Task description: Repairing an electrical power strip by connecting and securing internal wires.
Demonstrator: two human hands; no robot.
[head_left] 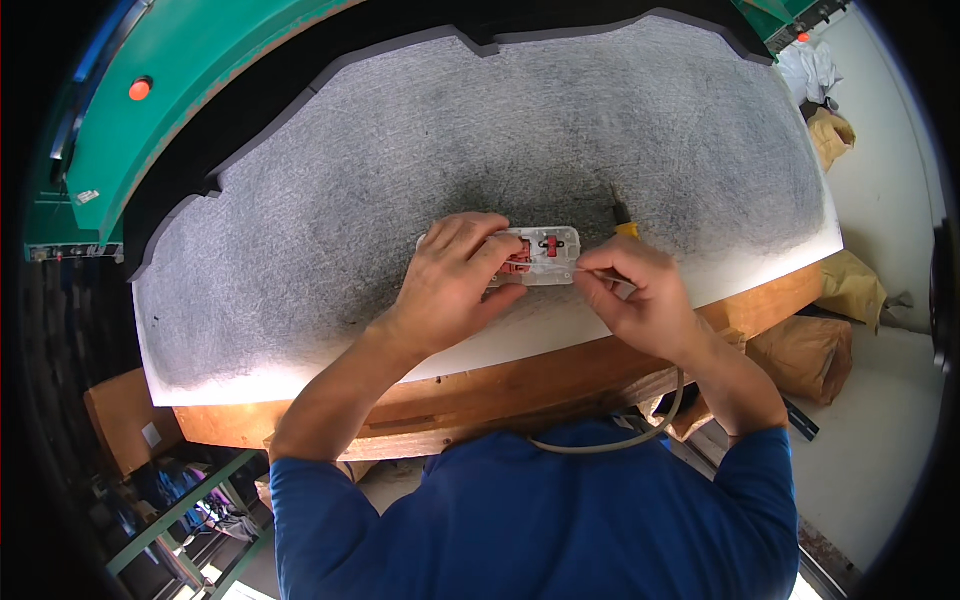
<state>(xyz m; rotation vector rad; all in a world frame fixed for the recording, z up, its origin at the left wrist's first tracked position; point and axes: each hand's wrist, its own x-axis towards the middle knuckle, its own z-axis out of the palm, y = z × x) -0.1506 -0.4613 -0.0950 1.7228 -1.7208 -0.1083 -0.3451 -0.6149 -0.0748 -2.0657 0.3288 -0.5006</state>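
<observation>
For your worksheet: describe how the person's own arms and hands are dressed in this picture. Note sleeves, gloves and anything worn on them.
Both hands, the left hand and the right hand, are bare, with no gloves. No watch or rings show. The forearms are uncovered; blue sleeves of a plain blue top end around the elbows.

Flat white rectangular switch plate [548,255] with red inner parts (left end hidden), on grey felt sheet [400,180]

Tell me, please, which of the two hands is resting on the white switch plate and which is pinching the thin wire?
The left hand rests on the white switch plate, covering its left part. The right hand pinches the thin wire beside the plate's right edge.
</observation>
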